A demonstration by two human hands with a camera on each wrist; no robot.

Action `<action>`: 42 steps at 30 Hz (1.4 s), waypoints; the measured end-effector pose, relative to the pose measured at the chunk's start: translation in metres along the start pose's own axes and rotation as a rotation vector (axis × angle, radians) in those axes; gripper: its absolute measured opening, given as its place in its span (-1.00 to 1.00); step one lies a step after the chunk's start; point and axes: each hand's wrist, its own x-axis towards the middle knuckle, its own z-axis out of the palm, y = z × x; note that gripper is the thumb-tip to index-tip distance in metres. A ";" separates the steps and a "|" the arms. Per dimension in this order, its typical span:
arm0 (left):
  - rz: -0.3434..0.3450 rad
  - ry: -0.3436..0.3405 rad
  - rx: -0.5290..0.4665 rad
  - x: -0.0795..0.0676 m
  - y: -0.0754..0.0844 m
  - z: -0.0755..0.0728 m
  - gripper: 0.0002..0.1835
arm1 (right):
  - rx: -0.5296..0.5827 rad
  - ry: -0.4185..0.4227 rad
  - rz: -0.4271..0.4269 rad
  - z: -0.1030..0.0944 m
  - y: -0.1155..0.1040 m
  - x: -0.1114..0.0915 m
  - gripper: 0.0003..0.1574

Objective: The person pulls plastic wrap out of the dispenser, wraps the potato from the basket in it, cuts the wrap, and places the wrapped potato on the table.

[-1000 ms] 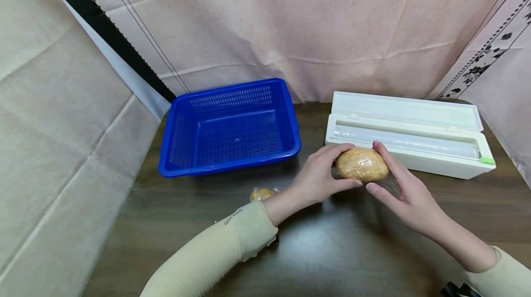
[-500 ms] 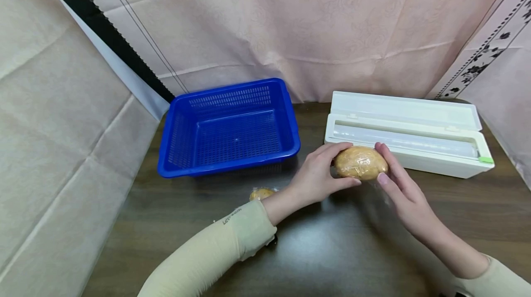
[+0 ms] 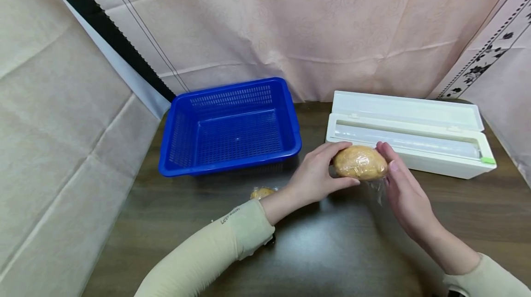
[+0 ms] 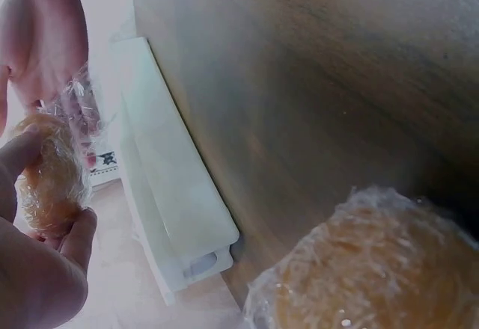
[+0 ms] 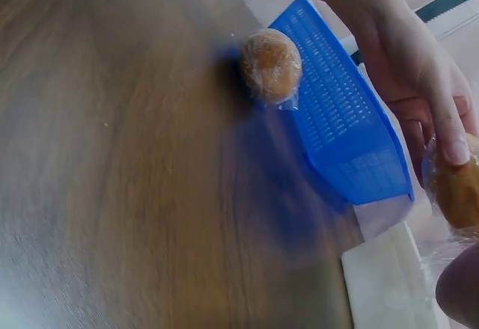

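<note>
Between my hands is an oval, golden-brown bread roll (image 3: 361, 163) wrapped in clear cling film, held above the table. My left hand (image 3: 313, 177) grips its left end, thumb below and fingers over the top. At the other end, my right hand (image 3: 408, 195) lays nearly straight fingers against the film, thumb close beside them. A loose tail of film (image 3: 376, 192) hangs under that end. The left wrist view shows crinkled film (image 4: 78, 108) over the right fingers. A second wrapped roll (image 5: 271, 67) lies on the table, partly hidden behind my left forearm in the head view.
A blue perforated basket (image 3: 232, 168) stands at the back left, with nothing in it. At the back right is a white cling film dispenser (image 3: 415, 158), lid raised, showing the film roll (image 3: 406, 140). Cloth (image 3: 323, 34) hangs behind the dark wooden table (image 3: 332, 251).
My right hand has turned more upright, its thumb rising from beneath the roll to its right end beside the fingers. The left hand stays in place around the roll.
</note>
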 end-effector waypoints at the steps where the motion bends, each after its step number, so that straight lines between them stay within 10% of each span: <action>1: 0.003 -0.001 0.001 0.000 0.000 0.000 -0.22 | 0.001 -0.003 0.015 0.000 0.000 0.000 -0.33; 24: 0.002 -0.019 0.013 0.000 -0.001 -0.005 -0.21 | 0.231 0.028 0.103 0.011 0.001 0.006 -0.27; 42: 0.031 -0.060 0.029 -0.002 -0.005 -0.005 -0.21 | 0.531 -0.119 0.093 0.010 0.012 0.003 -0.30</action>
